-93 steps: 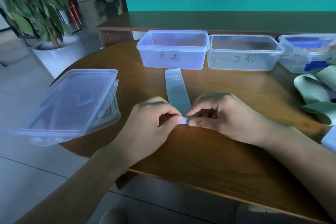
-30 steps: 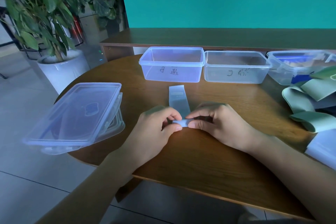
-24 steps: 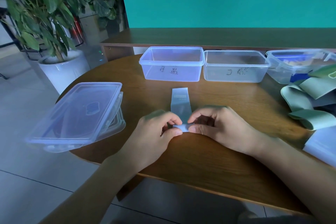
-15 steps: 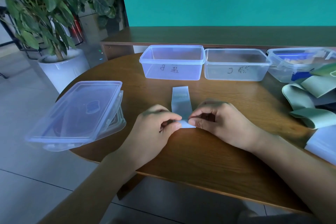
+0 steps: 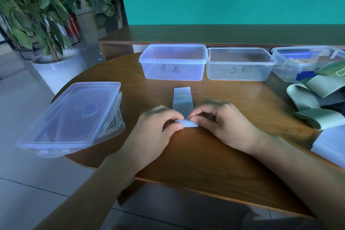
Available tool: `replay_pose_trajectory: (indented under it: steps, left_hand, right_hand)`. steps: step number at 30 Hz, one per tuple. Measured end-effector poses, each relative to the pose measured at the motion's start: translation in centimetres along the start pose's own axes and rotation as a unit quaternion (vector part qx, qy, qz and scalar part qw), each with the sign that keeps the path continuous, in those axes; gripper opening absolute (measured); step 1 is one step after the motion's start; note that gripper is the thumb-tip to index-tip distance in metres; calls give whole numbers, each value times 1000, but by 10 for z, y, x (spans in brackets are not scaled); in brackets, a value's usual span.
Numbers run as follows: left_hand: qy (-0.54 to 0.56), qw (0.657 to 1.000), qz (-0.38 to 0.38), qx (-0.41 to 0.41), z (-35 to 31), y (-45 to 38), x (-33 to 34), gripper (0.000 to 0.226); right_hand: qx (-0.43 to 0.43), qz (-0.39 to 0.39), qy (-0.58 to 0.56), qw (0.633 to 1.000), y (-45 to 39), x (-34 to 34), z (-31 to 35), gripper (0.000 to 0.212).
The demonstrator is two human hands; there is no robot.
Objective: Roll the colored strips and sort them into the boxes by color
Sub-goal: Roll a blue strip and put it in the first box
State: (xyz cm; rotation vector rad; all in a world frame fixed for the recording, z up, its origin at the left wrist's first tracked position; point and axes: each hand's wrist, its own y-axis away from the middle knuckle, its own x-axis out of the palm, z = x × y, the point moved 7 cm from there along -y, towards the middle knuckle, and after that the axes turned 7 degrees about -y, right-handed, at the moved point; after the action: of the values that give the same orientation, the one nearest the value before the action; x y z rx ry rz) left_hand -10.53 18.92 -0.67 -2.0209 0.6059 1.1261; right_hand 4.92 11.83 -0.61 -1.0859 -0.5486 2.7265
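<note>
Fingertips point(image 5: 179, 127) of the left hand point(image 5: 155, 132) pinch the rolled near end of the blue strip point(image 5: 182, 102) on the table point(image 5: 205, 155); the right hand point(image 5: 222, 123) pinches its other side, likely keeping the roll even. Beyond, the box marked B point(image 5: 173, 62) stands open, ready.

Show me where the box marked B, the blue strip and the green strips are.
Box marked B point(image 5: 172, 70): head view, front wall.
Blue strip point(image 5: 182, 104): head view, flat unrolled part.
Green strips point(image 5: 323, 118): head view, nearest loop of the pile.
</note>
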Motion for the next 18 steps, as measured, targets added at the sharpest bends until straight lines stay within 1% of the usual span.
replay_pose_trajectory:
  steps: [4, 9, 13, 18]
  left_hand:
    - [-5, 1000, -6, 5, 1, -3, 0, 23]
    - [16, 1000, 3, -3, -1, -4, 1, 31]
    - [28, 1000, 7, -5, -4, -6, 1, 20]
    - [36, 999, 23, -24, -3, -7, 3, 18]
  right_hand:
    - [4, 16, 11, 1000, 0, 0, -4, 20]
    - [9, 7, 22, 1000, -3, 0, -8, 20]
    - [7, 14, 21, 1000, -5, 0, -8, 18]
    - [6, 27, 10, 1000, -6, 0, -10, 16]
